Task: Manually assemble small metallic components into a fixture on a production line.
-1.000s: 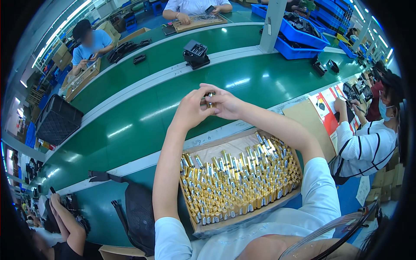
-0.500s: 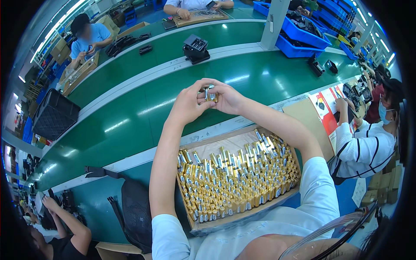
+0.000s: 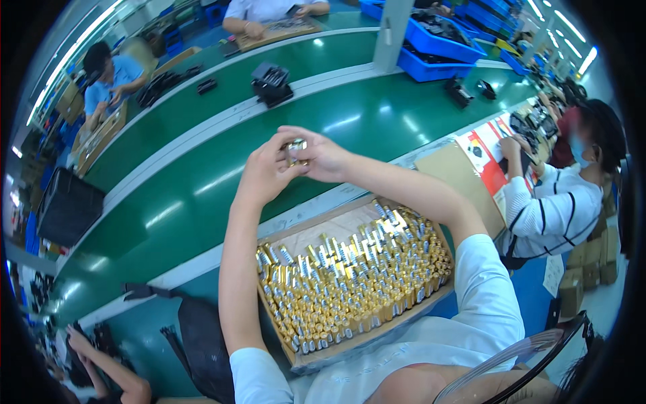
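Over the green table, beyond a shallow cardboard box [image 3: 303, 236], my two hands meet around a few small gold-and-silver batteries [image 3: 296, 152]. My left hand [image 3: 262, 168] is closed on them from the left, its fingers curled. From the other side my right hand [image 3: 327, 159] grips the same batteries, its fingers partly hiding them. Exactly how many are held cannot be made out. Many loose gold batteries [image 3: 356, 283] fill the box between my forearms, mostly standing upright in its near part and leaning or lying at the far side.
A black bag [image 3: 203, 337] lies left of the box. Cardboard [image 3: 451, 175] and red-and-white printed sheets [image 3: 481, 158] lie to the right, beside a co-worker in a striped top [image 3: 555, 209]. Black parts [image 3: 271, 84], blue bins [image 3: 434, 64] and a black crate [image 3: 69, 205] stand farther off.
The whole view has shifted, so most things appear farther left. My hands stay together around the batteries, with the fingers slightly rearranged.
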A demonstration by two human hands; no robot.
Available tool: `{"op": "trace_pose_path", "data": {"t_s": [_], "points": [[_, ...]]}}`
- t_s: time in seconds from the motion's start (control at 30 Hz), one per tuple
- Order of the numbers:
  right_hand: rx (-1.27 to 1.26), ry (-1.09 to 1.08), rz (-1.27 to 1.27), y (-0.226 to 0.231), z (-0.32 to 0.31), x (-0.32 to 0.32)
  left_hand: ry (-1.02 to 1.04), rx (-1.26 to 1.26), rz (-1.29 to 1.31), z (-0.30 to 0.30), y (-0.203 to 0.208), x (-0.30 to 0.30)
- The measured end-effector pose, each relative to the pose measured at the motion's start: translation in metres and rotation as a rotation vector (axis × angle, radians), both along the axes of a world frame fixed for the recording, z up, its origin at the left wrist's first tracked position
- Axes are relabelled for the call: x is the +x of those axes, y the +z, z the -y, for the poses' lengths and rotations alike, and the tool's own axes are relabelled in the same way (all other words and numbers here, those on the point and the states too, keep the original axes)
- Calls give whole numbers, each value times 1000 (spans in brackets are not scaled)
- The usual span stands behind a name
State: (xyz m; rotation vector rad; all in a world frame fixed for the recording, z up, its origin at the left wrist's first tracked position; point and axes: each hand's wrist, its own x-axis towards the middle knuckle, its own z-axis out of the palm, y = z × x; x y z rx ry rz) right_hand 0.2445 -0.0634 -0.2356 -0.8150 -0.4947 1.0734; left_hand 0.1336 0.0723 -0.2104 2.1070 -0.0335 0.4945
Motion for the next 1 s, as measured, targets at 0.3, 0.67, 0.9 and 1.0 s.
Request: {"op": "trace_pose_path", "data": {"t_s": [0.3,0.67,0.9,1.0], "points": [[-104,70,-153,12,1,-2,82,228,109,1,4,-2],[-47,-13,50,6,2,-5,114,152,49,2,5,-2],[-63,122,-178,5,0,0,134,239,141,-2,2,1],[-35,-8,-85,8,-2,-9,45,231,109,1,-1,2]]}}
